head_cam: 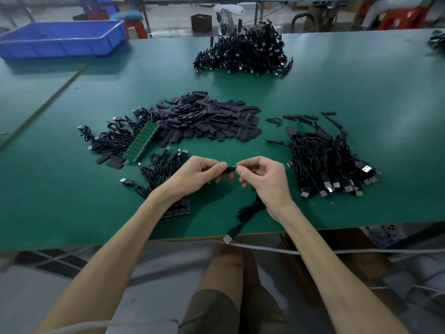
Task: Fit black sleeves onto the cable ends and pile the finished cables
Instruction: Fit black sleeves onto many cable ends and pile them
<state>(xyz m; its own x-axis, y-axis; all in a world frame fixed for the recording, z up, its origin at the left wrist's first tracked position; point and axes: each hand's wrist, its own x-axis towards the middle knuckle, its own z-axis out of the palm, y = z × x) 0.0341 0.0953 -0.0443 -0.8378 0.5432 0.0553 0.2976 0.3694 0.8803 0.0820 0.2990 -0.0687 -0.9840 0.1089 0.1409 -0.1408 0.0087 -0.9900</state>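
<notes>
— What lay on the green table [337,97]?

— Mostly black stock. The far pile [243,54] of cables sat well beyond the hands, and a broad heap of black sleeves [212,121], flat and short, was spread across the middle. A right pile [330,162] of cables, silver plugs pointing toward the near edge, lay just beside the right hand. A loose tangle of cables [108,138] and a strip of green boards [142,142] lay to the left. A blue crate [62,37] stood at the far left corner.

— And the piece being worked?

— One thin black cable [248,210]. It ran down from under the right palm, and its plug [230,236] lay at the table's near edge. Its upper end carried a short black sleeve [230,169], held level between the two hands above the table.

— How were the hands set?

— Close together, thumbs nearly meeting. The left hand [195,175] pinched the sleeve between thumb and forefinger, other fingers curled beneath. The right hand [265,182] pinched the cable's end where it met the sleeve, wrist raised, fingers bent.
</notes>
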